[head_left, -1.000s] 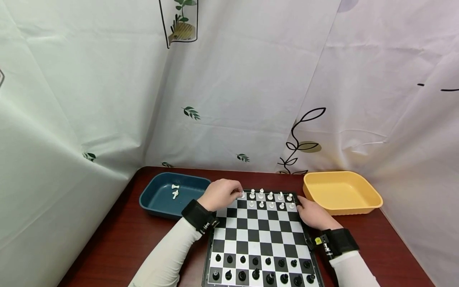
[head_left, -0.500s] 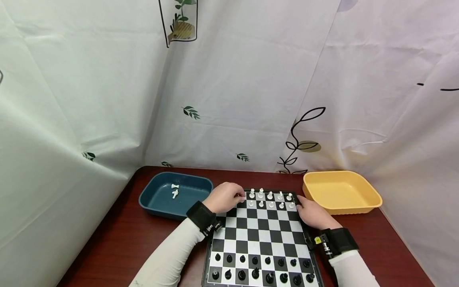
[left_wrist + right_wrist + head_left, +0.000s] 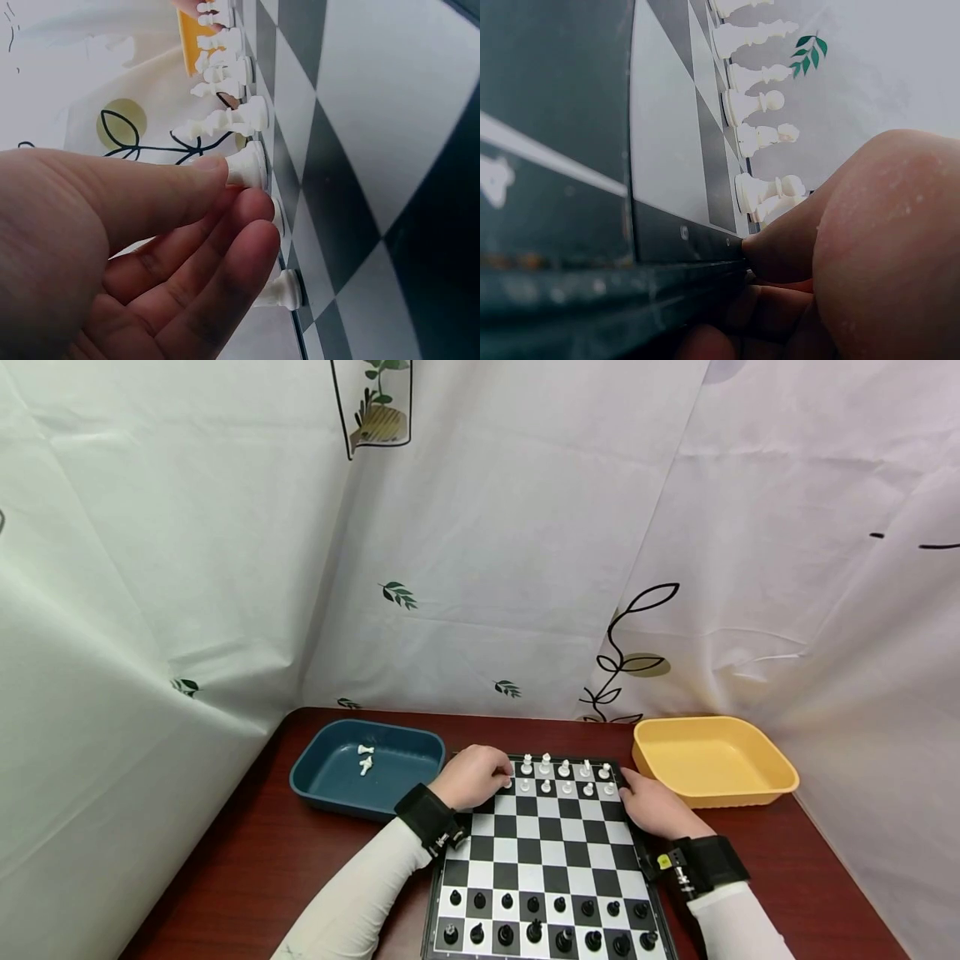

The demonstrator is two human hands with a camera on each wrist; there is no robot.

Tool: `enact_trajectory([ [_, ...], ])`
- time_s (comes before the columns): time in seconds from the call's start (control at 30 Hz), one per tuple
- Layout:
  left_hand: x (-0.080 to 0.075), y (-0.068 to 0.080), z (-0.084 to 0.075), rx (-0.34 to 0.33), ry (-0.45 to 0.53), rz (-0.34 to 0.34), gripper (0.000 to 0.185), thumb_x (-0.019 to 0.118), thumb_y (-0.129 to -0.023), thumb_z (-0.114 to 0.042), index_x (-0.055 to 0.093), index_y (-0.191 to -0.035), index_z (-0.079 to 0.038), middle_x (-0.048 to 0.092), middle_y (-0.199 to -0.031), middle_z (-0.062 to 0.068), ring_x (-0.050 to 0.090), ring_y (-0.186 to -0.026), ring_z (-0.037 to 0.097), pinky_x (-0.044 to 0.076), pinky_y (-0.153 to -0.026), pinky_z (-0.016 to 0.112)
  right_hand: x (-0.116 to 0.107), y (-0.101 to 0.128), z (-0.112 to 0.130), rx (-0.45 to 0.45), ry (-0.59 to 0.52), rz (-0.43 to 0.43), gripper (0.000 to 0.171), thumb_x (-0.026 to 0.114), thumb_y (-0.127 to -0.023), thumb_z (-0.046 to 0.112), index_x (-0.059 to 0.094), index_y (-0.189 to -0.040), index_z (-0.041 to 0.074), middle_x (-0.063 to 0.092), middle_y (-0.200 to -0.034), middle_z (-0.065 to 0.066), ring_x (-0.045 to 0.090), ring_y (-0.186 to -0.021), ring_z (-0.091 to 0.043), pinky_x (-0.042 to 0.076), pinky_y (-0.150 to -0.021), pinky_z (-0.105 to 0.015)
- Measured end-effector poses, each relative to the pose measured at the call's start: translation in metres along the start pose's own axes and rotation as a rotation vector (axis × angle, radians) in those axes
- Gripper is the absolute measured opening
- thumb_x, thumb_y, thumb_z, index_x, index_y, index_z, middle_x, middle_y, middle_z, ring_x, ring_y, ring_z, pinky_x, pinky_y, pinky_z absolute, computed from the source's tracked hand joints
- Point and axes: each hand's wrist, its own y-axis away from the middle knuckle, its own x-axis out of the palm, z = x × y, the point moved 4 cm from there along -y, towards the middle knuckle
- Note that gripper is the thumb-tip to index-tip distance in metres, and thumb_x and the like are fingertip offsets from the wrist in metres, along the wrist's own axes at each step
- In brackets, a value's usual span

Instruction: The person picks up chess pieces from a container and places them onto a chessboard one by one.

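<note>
While pinched between thumb and fingers of the left hand, white pawn standing on its square at the far left corner of the chessboard, base seemingly on the surface, thumb tip pressed to its side, two fingers curled beneath. Just beyond the pinch, more white pieces lined in two rows along the far edge, close-packed, the nearest one right beside the thumb; another white piece just below the fingers at the board's rim. Little room on that side, open squares only toward the wrist, across the bare middle ranks. Left of the grip, near but apart, blue tray with two white pieces lying in it, low wall facing the board's left edge, narrow strip of dark red table between.

Right hand lying against the board's right edge, thumb tip pressed to the dark frame near the far corner, other fingers loosely curled under, gripping nothing. Just past that hand, yellow tray, its near-left corner close to the knuckles. Toward the wrists, black pieces in two rows at the near edge, well apart from both hands.
</note>
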Motion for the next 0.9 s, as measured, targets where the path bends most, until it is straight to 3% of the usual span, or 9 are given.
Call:
enact_trajectory([
  [0.6, 0.004, 0.001, -0.002, -0.008, -0.043, -0.005, 0.012, 0.081, -0.103, -0.012, 0.084, -0.115, -0.011, 0.08, -0.107, 0.002, 0.074, -0.095, 0.016, 0.061, -0.088, 0.036, 0.001, 0.0, -0.001, -0.011, 0.002, -0.004, 0.053, 0.049, -0.114, 0.012, 0.045, -0.157, -0.018, 0.057, -0.152, -0.039, 0.06, -0.138, -0.051, 0.045, -0.115, -0.069],
  [0.77, -0.004, 0.003, -0.005, -0.02, -0.046, -0.007, 0.019, 0.081, -0.104, -0.014, 0.082, -0.122, -0.011, 0.079, -0.109, 0.002, 0.073, -0.096, 0.014, 0.06, -0.087, 0.034, 0.001, 0.0, -0.002, -0.006, -0.003, -0.001, 0.053, 0.049, -0.114, 0.013, 0.045, -0.158, -0.017, 0.058, -0.152, -0.038, 0.061, -0.137, -0.05, 0.046, -0.115, -0.069],
  [0.9, -0.018, 0.004, -0.009, 0.001, -0.037, -0.053, 0.019, 0.079, -0.105, -0.016, 0.082, -0.123, -0.01, 0.079, -0.109, 0.002, 0.072, -0.094, 0.015, 0.06, -0.084, 0.035, 0.001, 0.0, -0.002, -0.013, -0.006, -0.004, 0.053, 0.049, -0.114, 0.013, 0.045, -0.158, -0.016, 0.058, -0.152, -0.037, 0.062, -0.136, -0.049, 0.046, -0.114, -0.069],
])
